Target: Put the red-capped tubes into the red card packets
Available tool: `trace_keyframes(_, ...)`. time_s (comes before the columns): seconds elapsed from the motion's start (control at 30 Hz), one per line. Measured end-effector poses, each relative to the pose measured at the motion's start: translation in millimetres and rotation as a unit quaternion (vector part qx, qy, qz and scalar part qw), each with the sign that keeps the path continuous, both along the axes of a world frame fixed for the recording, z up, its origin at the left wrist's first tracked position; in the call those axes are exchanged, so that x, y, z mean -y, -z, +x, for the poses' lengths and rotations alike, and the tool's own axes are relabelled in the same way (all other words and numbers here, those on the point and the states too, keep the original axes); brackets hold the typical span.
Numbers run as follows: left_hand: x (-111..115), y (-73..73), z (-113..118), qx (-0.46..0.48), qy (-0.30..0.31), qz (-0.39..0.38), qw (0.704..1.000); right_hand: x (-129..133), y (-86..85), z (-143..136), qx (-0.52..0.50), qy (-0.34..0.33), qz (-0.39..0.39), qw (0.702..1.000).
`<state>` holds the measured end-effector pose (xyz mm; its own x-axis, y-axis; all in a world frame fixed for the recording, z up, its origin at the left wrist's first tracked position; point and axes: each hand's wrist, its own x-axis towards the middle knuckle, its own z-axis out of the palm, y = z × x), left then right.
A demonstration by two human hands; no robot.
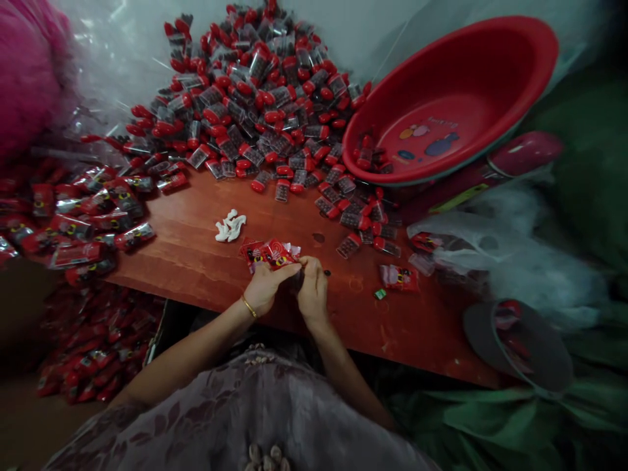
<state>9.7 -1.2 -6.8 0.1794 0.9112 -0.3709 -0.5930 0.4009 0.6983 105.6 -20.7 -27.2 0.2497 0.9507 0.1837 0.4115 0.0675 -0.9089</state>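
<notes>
Near the table's front edge, my left hand (262, 288), with a gold bracelet at the wrist, grips a red printed packet (275, 252), its thumb lying across the front. My right hand (313, 288) is closed against the packet's right side, fingers curled. A dark piece shows between the two hands, too covered to make out. More flat red wrappers (249, 252) lie under and beside the held packet. Just beyond sits a crumpled white scrap (230, 226). To the right are a red and pink packet (398, 277) and a tiny green packet (380, 294).
A large heap of clear red-capped containers (255, 98) fills the back. Filled red packets (88, 222) pile up at left, with more below the table (181, 275). A tilted red basin (471, 85), plastic bags (520, 242) and a grey tub (534, 347) stand right.
</notes>
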Motion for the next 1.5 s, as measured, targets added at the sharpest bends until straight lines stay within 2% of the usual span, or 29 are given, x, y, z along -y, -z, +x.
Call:
trace_keyframes(0.1,-3,0.7,-8,0.007,0.014,-0.019,1.0,6,0.9,2,-0.129,-0.104,-0.052,0.985)
trace_keyframes(0.17,-3,1.8,-13,0.015,0.019,-0.021,0.999,9,0.7,5,-0.15,-0.156,-0.063,0.974)
trace_keyframes(0.3,2,3.5,-17,0.028,-0.004,-0.001,1.0,8,-0.1,4,-0.151,-0.148,-0.048,0.976)
trace_keyframes(0.4,7,4.2,-19,0.018,-0.022,0.007,1.0,2,1.5,-4,-0.185,-0.165,-0.065,0.967)
trace_keyframes(0.53,12,3.0,-27,0.025,0.001,-0.007,1.0,-8,8.1,-11,-0.198,-0.171,-0.088,0.961)
trace_keyframes(0.6,14,0.9,-32,0.048,0.029,-0.032,0.998,-13,10.9,-10,-0.161,-0.164,-0.059,0.971)
trace_keyframes(0.73,18,-3.6,-40,0.067,0.076,-0.096,0.99,-21,9.0,-7,0.015,-0.143,0.087,0.986)
trace_keyframes(0.83,22,-6.2,-45,0.059,0.095,-0.146,0.983,-25,4.8,-9,0.138,-0.164,0.168,0.962)
trace_keyframes(0.93,20,-9.7,-58,0.031,0.1,-0.188,0.977,-30,3.2,-10,0.222,-0.223,0.176,0.933)
trace_keyframes(1.0,13,-12.2,-76,0.014,0.071,-0.207,0.976,-33,4.0,-3,0.266,-0.219,0.159,0.925)
trace_keyframes(1.03,8,-13.3,-89,0.011,0.034,-0.215,0.976,-36,5.0,3,0.288,-0.196,0.146,0.926)
trace_keyframes(1.13,-10,-15.0,-133,0.011,-0.155,-0.199,0.968,-44,11.3,24,0.357,-0.112,0.088,0.923)
trace_keyframes(1.2,-20,-15.2,-158,0.037,-0.258,-0.162,0.952,-49,17.5,34,0.4,-0.099,0.054,0.91)
trace_keyframes(1.27,-25,-14.8,-169,0.067,-0.276,-0.144,0.948,-51,23.3,37,0.43,-0.115,0.038,0.895)
trace_keyframes(1.37,-22,-12.1,-155,0.049,-0.208,-0.153,0.965,-50,28.1,32,0.451,-0.136,0.027,0.882)
trace_keyframes(1.43,-15,-7.1,-131,-0.01,-0.137,-0.148,0.979,-47,28.7,28,0.446,-0.14,0.023,0.884)
trace_keyframes(1.5,-7,0.4,-103,-0.09,-0.074,-0.098,0.988,-43,28.4,25,0.436,-0.139,0.027,0.889)
